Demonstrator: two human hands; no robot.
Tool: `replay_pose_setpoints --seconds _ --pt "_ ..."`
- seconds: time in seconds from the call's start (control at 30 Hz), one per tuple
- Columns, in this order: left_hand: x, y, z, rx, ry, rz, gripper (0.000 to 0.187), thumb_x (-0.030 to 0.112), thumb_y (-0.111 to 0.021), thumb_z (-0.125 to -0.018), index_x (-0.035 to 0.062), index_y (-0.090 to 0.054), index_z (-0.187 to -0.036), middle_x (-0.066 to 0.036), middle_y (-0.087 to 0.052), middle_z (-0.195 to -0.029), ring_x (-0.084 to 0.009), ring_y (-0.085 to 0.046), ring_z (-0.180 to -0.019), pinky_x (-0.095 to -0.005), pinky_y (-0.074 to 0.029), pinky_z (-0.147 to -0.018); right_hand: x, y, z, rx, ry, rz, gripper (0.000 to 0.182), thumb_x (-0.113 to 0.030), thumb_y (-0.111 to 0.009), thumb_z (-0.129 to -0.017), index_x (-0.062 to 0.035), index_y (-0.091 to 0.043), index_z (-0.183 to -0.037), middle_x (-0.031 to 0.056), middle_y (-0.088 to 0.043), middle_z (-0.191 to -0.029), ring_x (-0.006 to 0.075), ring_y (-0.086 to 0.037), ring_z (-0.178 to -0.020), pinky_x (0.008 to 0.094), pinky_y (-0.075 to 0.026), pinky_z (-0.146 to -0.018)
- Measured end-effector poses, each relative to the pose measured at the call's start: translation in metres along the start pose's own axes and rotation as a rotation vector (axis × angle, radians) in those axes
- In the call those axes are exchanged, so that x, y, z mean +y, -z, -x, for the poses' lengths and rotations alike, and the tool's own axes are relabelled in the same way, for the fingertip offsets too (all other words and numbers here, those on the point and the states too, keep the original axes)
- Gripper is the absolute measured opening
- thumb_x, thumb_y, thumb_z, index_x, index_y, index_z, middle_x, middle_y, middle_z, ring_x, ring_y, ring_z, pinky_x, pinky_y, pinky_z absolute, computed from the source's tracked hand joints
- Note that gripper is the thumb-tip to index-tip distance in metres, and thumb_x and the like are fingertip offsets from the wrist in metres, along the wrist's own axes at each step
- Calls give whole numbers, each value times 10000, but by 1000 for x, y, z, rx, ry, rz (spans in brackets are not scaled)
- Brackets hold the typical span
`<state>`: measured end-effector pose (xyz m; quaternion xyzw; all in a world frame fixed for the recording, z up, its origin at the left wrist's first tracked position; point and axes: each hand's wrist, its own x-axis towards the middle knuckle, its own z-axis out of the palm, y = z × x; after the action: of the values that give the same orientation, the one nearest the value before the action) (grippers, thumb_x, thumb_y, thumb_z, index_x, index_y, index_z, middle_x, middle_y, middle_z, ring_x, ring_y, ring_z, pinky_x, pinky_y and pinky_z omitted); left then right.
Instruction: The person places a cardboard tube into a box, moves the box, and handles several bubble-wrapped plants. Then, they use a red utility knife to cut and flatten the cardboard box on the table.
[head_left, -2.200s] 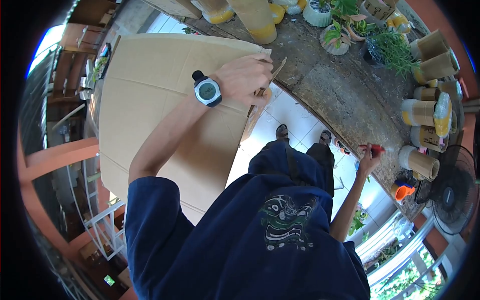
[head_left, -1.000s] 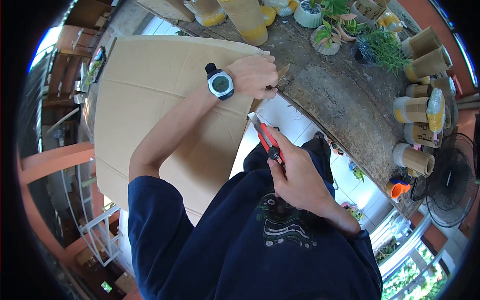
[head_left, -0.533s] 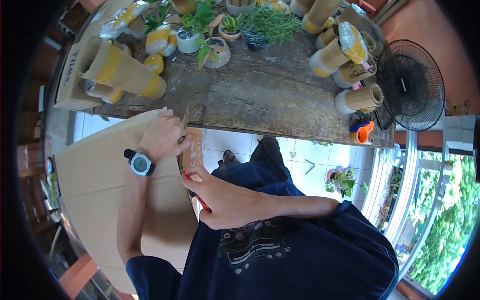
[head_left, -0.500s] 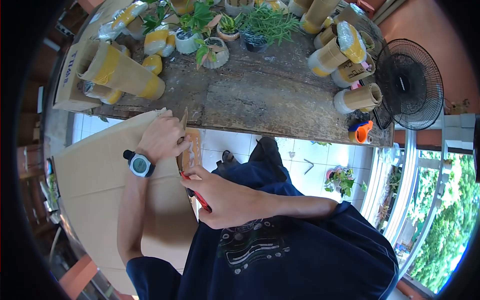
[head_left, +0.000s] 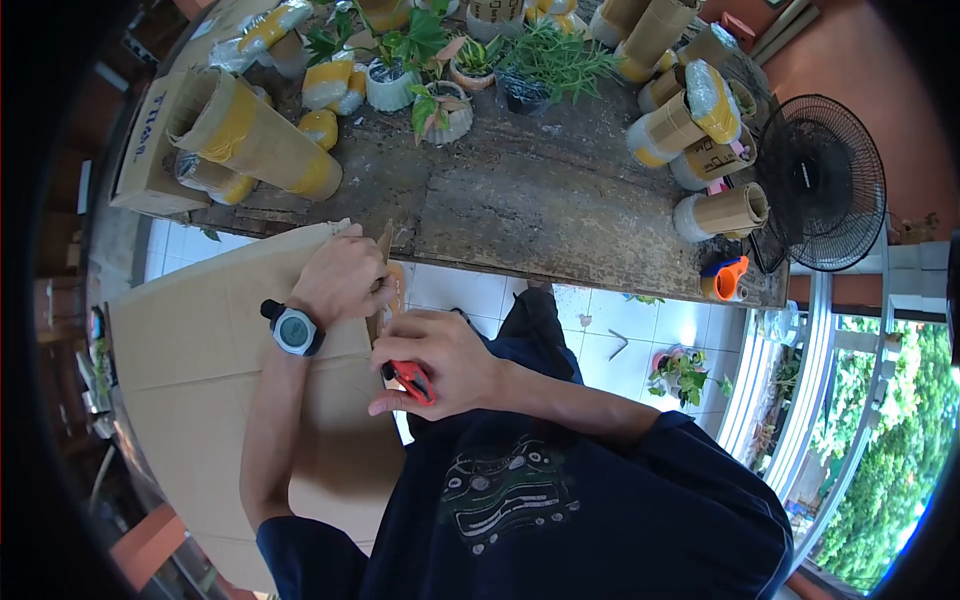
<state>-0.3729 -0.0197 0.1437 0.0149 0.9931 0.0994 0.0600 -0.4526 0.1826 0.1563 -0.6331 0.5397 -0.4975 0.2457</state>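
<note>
A large sheet of cardboard (head_left: 200, 340) with fold creases lies on the left, against my body. My left hand (head_left: 345, 275), a digital watch on its wrist, closes over the sheet's upper right edge, where a narrow flap sticks up beside the fingers. Just below and to the right, my right hand (head_left: 440, 360) is wrapped around a red and black box cutter (head_left: 412, 382). Its blade cannot be made out. That hand is beside the sheet's right edge; whether the cutter touches the cardboard is hidden.
The worn wooden table (head_left: 520, 210) ahead bears cardboard tubes (head_left: 265, 140), wrapped bundles and potted plants (head_left: 550, 55). An orange tape dispenser (head_left: 728, 278) sits at its right front edge, near a black fan (head_left: 815, 180). Another potted plant (head_left: 683, 372) stands on the tiled floor.
My right hand has shifted right and a little up, turning the box cutter so its red body faces the camera more. The left hand keeps its hold on the cardboard. The view has shifted slightly.
</note>
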Motion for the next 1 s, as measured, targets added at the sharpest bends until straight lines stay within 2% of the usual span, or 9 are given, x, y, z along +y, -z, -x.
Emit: replay_pose_setpoints --seconds 0.1,0.2,0.23,0.33,0.37,0.57,0.77,0.87,1.0 --pt "-5 -11 0 216 -93 -3 230 227 -664 -734 33 -673 -611 -153 -643 -685 -293 -602 -725 -380 -451 -813 22 -15 -14 217 222 -169 356 -353 -805 -815 -74 -591 -762 83 -629 -818 267 -651 -788 343 -500 -660" --pt "4 0 -6 -7 11 6 226 225 -671 -717 23 -674 -615 -155 -641 -677 -296 -604 -725 -377 -453 -815 31 -41 -11 177 39 -783 375 -326 -773 -855 -50 -565 -709 68 -638 -742 242 -651 -762 357 -501 -653" --pt "4 -1 -6 12 4 12 225 224 -673 -710 22 -673 -612 -156 -641 -674 -296 -604 -725 -375 -454 -815 26 -42 -12 170 -51 -963 375 -283 -745 -880 -38 -541 -682 66 -629 -657 185 -637 -667 318 -498 -644" --pt "4 -3 -5 65 -14 35 225 223 -682 -690 15 -672 -605 -161 -638 -668 -296 -605 -727 -371 -456 -815 29 -41 -9 208 -163 -914 359 -254 -732 -895 -40 -544 -677 63 -604 -607 162 -609 -555 273 -489 -598" --pt "4 -3 -5 78 -19 45 226 223 -686 -684 12 -673 -606 -163 -637 -667 -297 -606 -729 -371 -457 -814 25 -43 -12 284 -185 -934 379 -154 -720 -883 -57 -477 -609 34 -550 -560 116 -527 -483 242 -401 -501" --pt "6 -4 -5 19 15 18 248 239 -711 -642 -6 -680 -624 -175 -642 -684 -327 -617 -758 -395 -469 -839 18 -49 -21 363 -123 -785 467 6 -669 -808 -74 -293 -542 11 -401 -484 94 -378 -440 287 -227 -443" --pt "0 -15 -3 136 33 17 275 265 -714 -625 -3 -657 -655 -190 -643 -749 -366 -627 -822 -433 -483 -869 14 -62 -18 462 -44 -569 418 -8 -660 -771 -47 -295 -571 51 -384 -486 160 -384 -412 320 -257 -423" --pt "-9 -37 0 424 -64 -24 292 292 -708 -629 33 -588 -573 -164 -588 -665 -356 -588 -746 -450 -482 -823 21 -58 -8 419 -19 -301 146 -80 -668 -807 5 -595 -712 77 -541 -578 203 -496 -456 325 -365 -461" --pt "2 -21 -3 281 -11 -33 242 222 -670 -572 -3 -587 -541 -150 -573 -578 -340 -547 -701 -418 -488 -719 22 -63 -9 530 82 -221 280 -29 -634 -798 -35 -430 -606 70 -469 -523 178 -451 -418 308 -310 -427"
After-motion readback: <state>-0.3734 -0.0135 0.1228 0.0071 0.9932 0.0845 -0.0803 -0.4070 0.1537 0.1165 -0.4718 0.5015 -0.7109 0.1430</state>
